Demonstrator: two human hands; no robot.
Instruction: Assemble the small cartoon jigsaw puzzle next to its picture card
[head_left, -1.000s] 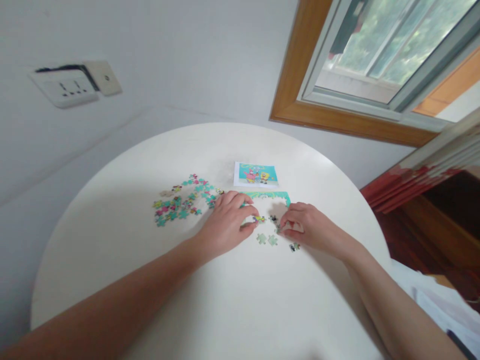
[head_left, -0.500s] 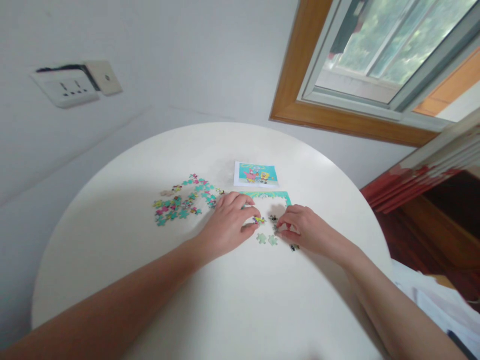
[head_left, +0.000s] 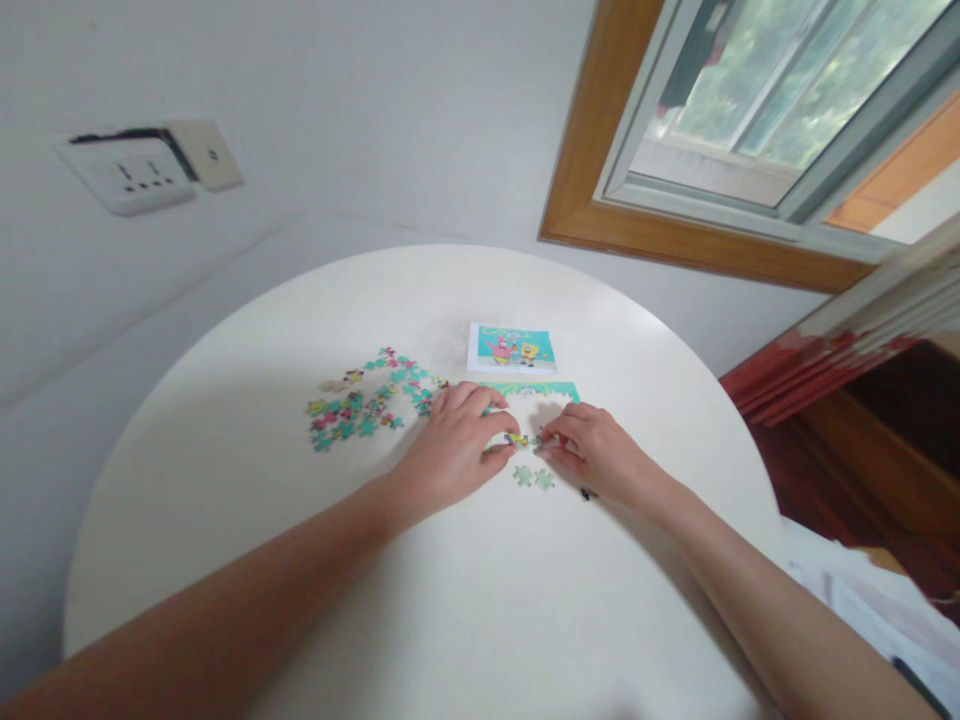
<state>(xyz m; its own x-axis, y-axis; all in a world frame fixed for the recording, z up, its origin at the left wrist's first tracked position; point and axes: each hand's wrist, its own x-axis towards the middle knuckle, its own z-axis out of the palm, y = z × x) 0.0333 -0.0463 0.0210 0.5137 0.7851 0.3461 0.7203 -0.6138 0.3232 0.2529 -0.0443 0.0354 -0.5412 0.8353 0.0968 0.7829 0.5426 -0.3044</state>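
Observation:
My left hand (head_left: 457, 440) is closed, thumb and fingertips on a yellow and purple jigsaw piece (head_left: 516, 440) lying on the table. Just right of it, my right hand (head_left: 600, 448) pinches a small dark and pale jigsaw piece (head_left: 537, 440), mostly hidden by the fingers, close against the yellow one. Two pale green pieces (head_left: 533, 478) lie below. Beyond my hands is the partly joined puzzle edge (head_left: 529, 388), teal along its top; my hands cover its sides. A dark piece (head_left: 587, 494) sits under my right wrist.
Many loose jigsaw pieces (head_left: 360, 410) are spread left of my left hand. A picture card (head_left: 517, 348) with cartoon figures lies behind the puzzle. The round white table (head_left: 450, 620) meets the wall at the back; papers (head_left: 862, 600) lie beyond its right edge.
My right hand has moved left with its small jigsaw piece, up to the yellow and purple piece. My left hand has stayed nearly still.

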